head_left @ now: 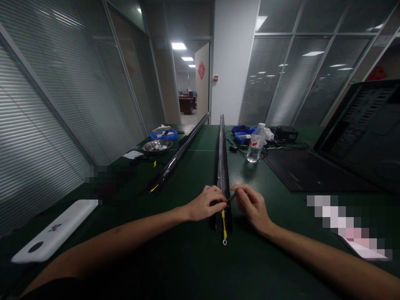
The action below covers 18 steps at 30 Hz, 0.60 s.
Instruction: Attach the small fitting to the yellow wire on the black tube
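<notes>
A long dark channel-shaped strip (222,162) lies lengthwise on the green table, its near end between my hands. My left hand (206,203) is closed over that near end, thumb and fingertips together; what they pinch is hidden. My right hand (252,207) is closed on a thin dark stick (231,197), whose tip points down-left at my left fingertips; its exact kind does not show. A short yellow wire (224,223) comes out of the strip's end below my left fingers and ends in a metal ring terminal (224,241).
A second long dark strip (184,146) lies to the left. Further back are a metal bowl (157,142), a blue tray (170,136), a water bottle (254,146) and blue bins (242,138). A white flat device (56,231) lies front left; a large dark panel (362,137) stands right.
</notes>
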### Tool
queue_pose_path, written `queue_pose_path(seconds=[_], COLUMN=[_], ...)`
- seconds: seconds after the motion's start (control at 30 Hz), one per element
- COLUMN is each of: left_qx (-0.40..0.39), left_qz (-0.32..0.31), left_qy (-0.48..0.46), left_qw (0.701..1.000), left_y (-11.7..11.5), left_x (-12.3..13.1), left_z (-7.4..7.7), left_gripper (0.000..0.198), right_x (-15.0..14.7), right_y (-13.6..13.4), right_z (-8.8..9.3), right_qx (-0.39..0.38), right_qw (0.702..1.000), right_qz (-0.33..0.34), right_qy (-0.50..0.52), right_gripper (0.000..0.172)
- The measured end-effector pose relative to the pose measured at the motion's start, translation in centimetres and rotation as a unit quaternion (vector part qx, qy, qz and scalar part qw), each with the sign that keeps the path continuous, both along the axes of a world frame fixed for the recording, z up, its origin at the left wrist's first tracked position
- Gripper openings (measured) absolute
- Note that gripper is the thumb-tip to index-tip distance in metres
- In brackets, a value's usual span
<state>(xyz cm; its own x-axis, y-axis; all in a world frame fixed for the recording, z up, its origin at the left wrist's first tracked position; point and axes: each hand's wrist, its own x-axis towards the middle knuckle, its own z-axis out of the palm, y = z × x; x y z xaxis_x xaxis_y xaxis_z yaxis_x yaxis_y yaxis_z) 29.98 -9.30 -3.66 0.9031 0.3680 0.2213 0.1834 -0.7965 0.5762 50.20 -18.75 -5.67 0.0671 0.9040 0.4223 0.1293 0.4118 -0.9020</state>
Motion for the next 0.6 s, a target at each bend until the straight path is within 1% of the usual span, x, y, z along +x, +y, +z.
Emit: queue_pose_path(seconds=[0.1, 0.3, 0.47, 0.6], left_qx=[0.001, 0.004, 0.001, 0.004], left_qz=[-0.004, -0.007, -0.004, -0.003], left_qy=[-0.004, -0.003, 0.001, -0.003], left_qw=[1.000, 1.000, 1.000, 1.000], left_y=[-0.01, -0.07, -0.13, -0.08], left_x=[-0.01, 0.13, 0.11, 0.01], left_z=[0.04, 0.20, 0.26, 0.12], left_gripper=[0.023, 0.025, 0.027, 0.024], right_x=[0.04, -0.09, -0.16, -0.06], right_y=[0.04, 0.02, 0.04, 0.11], right_z=[-0.17, -0.15, -0.04, 0.01], right_qx=[0.004, -0.005, -0.009, -0.007], right_qw=[1.000, 1.000, 1.000, 1.000], right_qz=[-0.005, 0.006, 0.003, -0.003], right_qy=[0.003, 0.017, 0.016, 0.007], right_gripper=[0.031, 0.027, 0.030, 0.032])
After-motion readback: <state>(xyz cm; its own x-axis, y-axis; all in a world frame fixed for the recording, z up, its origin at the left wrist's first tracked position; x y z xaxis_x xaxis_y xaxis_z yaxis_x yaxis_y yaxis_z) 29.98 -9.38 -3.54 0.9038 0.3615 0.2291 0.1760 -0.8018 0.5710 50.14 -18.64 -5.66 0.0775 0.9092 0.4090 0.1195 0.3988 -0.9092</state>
